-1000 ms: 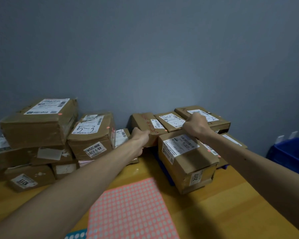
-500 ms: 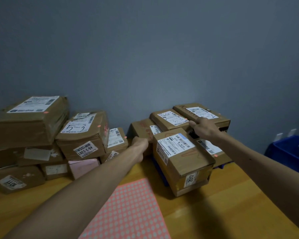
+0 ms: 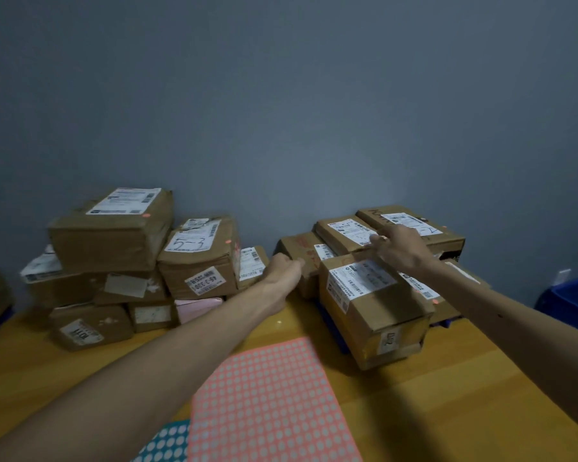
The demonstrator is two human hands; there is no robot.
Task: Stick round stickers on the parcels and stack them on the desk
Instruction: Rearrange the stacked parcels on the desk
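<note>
Brown cardboard parcels lie in two groups at the back of the wooden desk [image 3: 454, 395]. My left hand [image 3: 282, 273] is curled in a fist against the front left of a low parcel with red writing [image 3: 297, 243]. My right hand [image 3: 401, 250] reaches over the big front parcel [image 3: 371, 301], and its fingertips touch the near edge of a labelled parcel [image 3: 342, 233] behind it. A pink sheet of round stickers [image 3: 267, 401] lies in front of me. A teal sticker sheet [image 3: 167, 441] peeks out under it.
A stack of parcels [image 3: 111, 235] several layers high fills the left back of the desk, some with small orange dots. A dark blue tray [image 3: 334, 333] sits under the right group. A blue bin [image 3: 573, 301] stands off the desk's right side.
My right hand left the back of the big front parcel and moved up and left onto the labelled parcel behind. My left hand stayed at the red-marked parcel.
</note>
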